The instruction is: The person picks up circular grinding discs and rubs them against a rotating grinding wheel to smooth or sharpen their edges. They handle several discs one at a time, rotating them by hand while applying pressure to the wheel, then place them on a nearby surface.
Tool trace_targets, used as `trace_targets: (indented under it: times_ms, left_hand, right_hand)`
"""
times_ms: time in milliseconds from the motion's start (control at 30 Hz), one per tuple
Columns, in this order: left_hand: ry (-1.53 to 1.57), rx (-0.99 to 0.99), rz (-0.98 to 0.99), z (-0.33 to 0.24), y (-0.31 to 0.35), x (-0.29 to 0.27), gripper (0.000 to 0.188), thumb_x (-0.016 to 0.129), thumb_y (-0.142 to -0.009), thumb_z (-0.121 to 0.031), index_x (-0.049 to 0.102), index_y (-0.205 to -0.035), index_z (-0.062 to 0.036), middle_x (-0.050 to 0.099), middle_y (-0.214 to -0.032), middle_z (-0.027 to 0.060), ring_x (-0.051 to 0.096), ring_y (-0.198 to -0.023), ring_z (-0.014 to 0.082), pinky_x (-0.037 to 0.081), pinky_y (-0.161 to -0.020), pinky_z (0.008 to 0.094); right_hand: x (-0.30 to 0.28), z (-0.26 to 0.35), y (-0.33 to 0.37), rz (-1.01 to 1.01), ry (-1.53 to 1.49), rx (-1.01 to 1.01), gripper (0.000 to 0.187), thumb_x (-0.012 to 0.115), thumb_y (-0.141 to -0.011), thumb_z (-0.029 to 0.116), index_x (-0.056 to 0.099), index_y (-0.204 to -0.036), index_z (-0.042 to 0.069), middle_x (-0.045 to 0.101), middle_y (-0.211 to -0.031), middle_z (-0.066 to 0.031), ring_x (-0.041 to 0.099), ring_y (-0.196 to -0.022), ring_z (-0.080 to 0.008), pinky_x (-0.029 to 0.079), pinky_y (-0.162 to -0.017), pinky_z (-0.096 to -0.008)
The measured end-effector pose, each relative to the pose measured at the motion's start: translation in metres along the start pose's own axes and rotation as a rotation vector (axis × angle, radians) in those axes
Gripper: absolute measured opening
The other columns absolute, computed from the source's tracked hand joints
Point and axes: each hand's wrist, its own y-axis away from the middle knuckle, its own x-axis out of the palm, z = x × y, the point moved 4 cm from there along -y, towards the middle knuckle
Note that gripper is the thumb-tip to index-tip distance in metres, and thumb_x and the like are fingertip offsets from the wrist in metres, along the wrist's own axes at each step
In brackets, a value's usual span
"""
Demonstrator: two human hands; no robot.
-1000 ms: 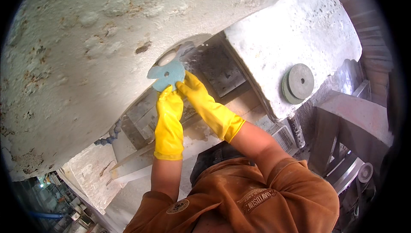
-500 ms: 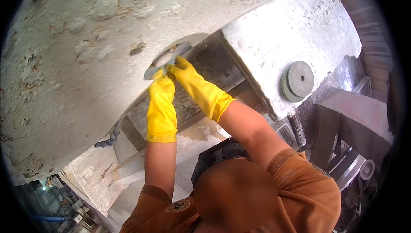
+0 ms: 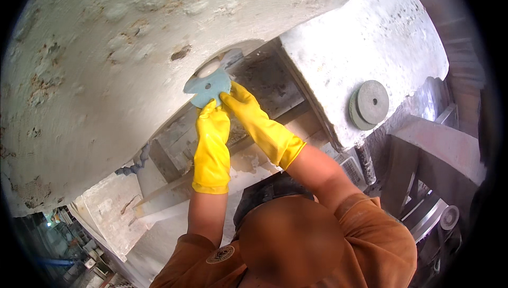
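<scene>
Between my two hands, in yellow rubber gloves, is a thin pale-blue abrasive disc (image 3: 219,88) with a small centre hole. Its flat face shows, and its upper left edge overlaps the curved opening (image 3: 231,55) of a large off-white stone-like body. My left hand (image 3: 212,114) is closed on the disc's lower edge, fingertips pinching. On the lower right edge, my right hand (image 3: 238,99) grips it with thumb and fingers. Inside the opening a pale round part (image 3: 208,67) is partly covered by the disc.
The pitted off-white body (image 3: 95,76) fills the upper left. A white slab (image 3: 338,39) at the right bears two stacked grey-green discs (image 3: 373,104). Below the opening run dusty ledges (image 3: 174,193). A curved grey metal guard (image 3: 439,145) stands at the far right.
Both hands have drawn down and slightly right, away from the opening. The disc, seen nearly edge-on before, now shows its flat face. My view has shifted a little.
</scene>
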Motion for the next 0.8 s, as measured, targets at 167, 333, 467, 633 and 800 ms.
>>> trace_targets:
  times_ms: [167, 333, 467, 633, 800]
  left_hand:
    - [0.012, -0.035, -0.02, 0.005, 0.021, -0.006, 0.052, 0.061, -0.09, 0.001, 0.05, -0.139, -0.01, 0.058, -0.135, 0.0129, 0.058, -0.123, 0.0322, 0.047, -0.107, 0.0457]
    - [-0.156, -0.136, 0.035, 0.006, 0.059, -0.01, 0.052, 0.056, -0.096, -0.001, 0.044, -0.146, -0.0053, 0.054, -0.137, 0.0225, 0.056, -0.126, 0.0382, 0.049, -0.108, 0.0499]
    - [-0.203, -0.186, 0.093, -0.03, 0.083, 0.013, 0.047, 0.061, -0.099, -0.009, 0.046, -0.143, 0.0015, 0.054, -0.138, 0.0217, 0.057, -0.126, 0.0388, 0.053, -0.106, 0.047]
    - [-0.529, -0.159, 0.033, -0.061, 0.083, 0.017, 0.047, 0.067, -0.099, -0.023, 0.054, -0.139, -0.0017, 0.063, -0.128, 0.0151, 0.067, -0.112, 0.0278, 0.059, -0.094, 0.0421]
    - [-0.708, -0.211, 0.089, -0.052, 0.074, 0.029, 0.044, 0.066, -0.099, -0.022, 0.055, -0.137, -0.0022, 0.066, -0.122, 0.0114, 0.07, -0.105, 0.0228, 0.064, -0.079, 0.0355]
  right_hand:
    - [-0.006, -0.005, 0.02, 0.005, -0.065, 0.047, 0.041, 0.065, -0.099, 0.017, 0.055, -0.136, 0.0, 0.067, -0.118, -0.0083, 0.064, -0.103, -0.0143, 0.05, -0.092, -0.0279]
    - [-0.022, -0.004, 0.041, -0.016, -0.123, 0.182, 0.027, 0.065, -0.1, 0.019, 0.062, -0.122, 0.003, 0.069, -0.105, -0.0043, 0.064, -0.091, -0.0113, 0.051, -0.083, -0.0255]
    - [-0.035, 0.006, 0.048, -0.074, -0.147, 0.267, 0.024, 0.063, -0.101, 0.022, 0.063, -0.12, 0.007, 0.066, -0.099, 0.0011, 0.059, -0.085, -0.0083, 0.048, -0.073, -0.0236]
    - [-0.047, 0.013, 0.035, 0.063, 0.094, 0.279, 0.026, 0.062, -0.102, 0.019, 0.063, -0.123, 0.003, 0.068, -0.106, -0.0019, 0.063, -0.089, -0.01, 0.051, -0.081, -0.0248]
    - [-0.041, 0.018, 0.029, 0.103, 0.12, 0.226, 0.033, 0.061, -0.102, 0.021, 0.061, -0.13, 0.003, 0.067, -0.108, -0.0012, 0.06, -0.09, -0.008, 0.049, -0.078, -0.0234]
